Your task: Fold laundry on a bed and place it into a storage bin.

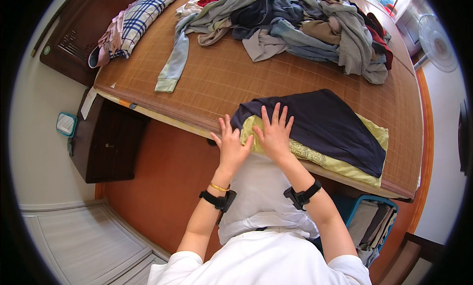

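Note:
A navy garment [327, 117] with a yellow-green layer [345, 172] showing along its near edge and right end lies folded on the woven mat [207, 83] of the bed, close to the front edge. My right hand [275, 133] rests on it near the left end, palm down with fingers spread. At the garment's left end is my left hand [231, 146], fingers apart, with the thumb and fingertips by the yellow-green fabric. It grips nothing that I can see. Dark printing shows on part of the yellow-green cloth.
A heap of mixed clothes [295, 28] covers the far side of the bed, one pale blue sleeve [173, 68] trailing toward me. Plaid bedding [148, 18] lies far left. A dark nightstand [111, 142] stands left; a blue basket of folded clothes [351, 211] sits right, below the bed edge.

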